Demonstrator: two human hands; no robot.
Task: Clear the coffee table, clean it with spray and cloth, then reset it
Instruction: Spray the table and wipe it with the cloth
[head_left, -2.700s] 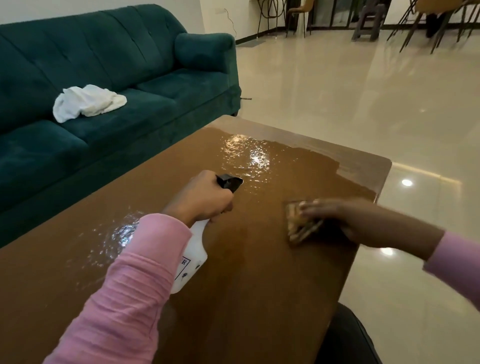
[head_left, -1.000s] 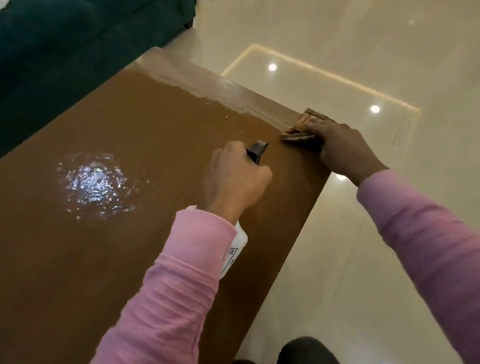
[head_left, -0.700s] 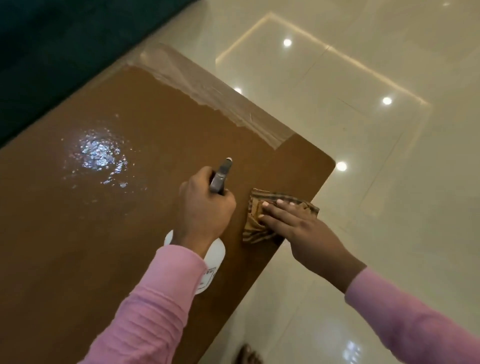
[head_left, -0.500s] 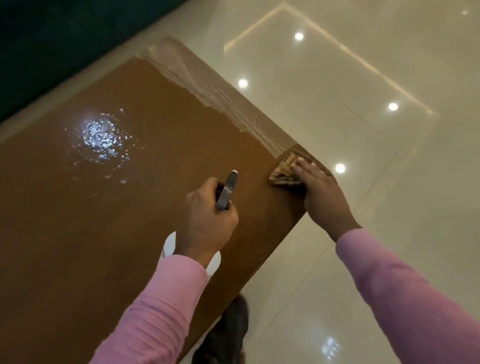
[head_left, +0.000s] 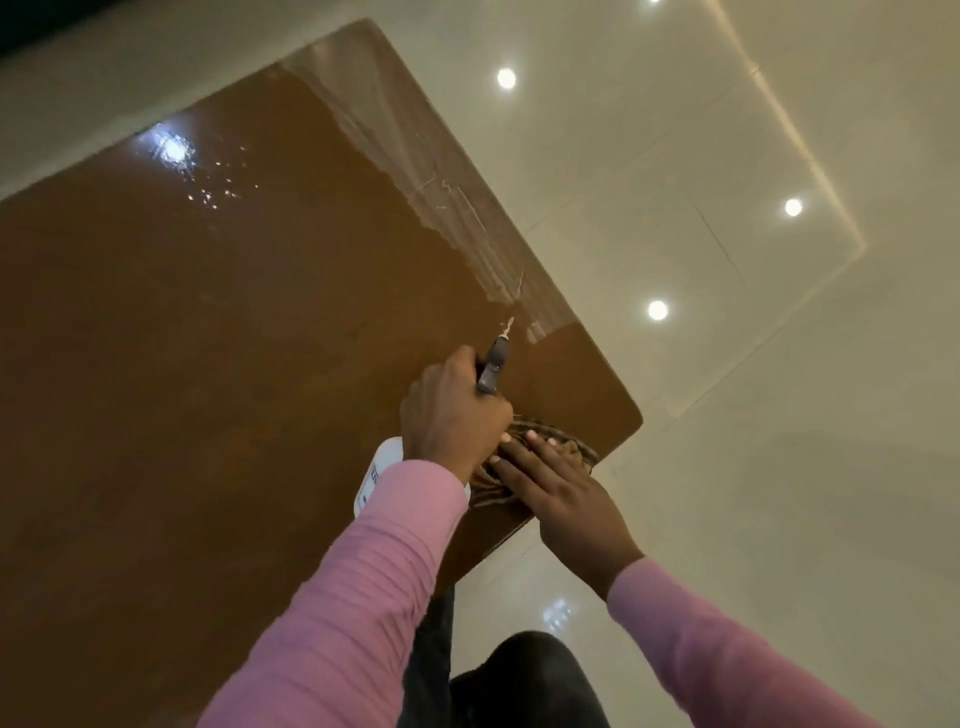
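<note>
Wiping step. Left hand (head_left: 454, 415) is clenched round the spray bottle (head_left: 376, 475), nozzle aimed at the far edge. Right hand (head_left: 563, 493) lies flat, fingers spread, pressing the cloth (head_left: 582, 451) onto the coffee table (head_left: 208, 338) at its near right corner. Suggest overlapping strokes toward the wet patch (head_left: 176, 153), bottle lifted clear of the cloth.
</note>
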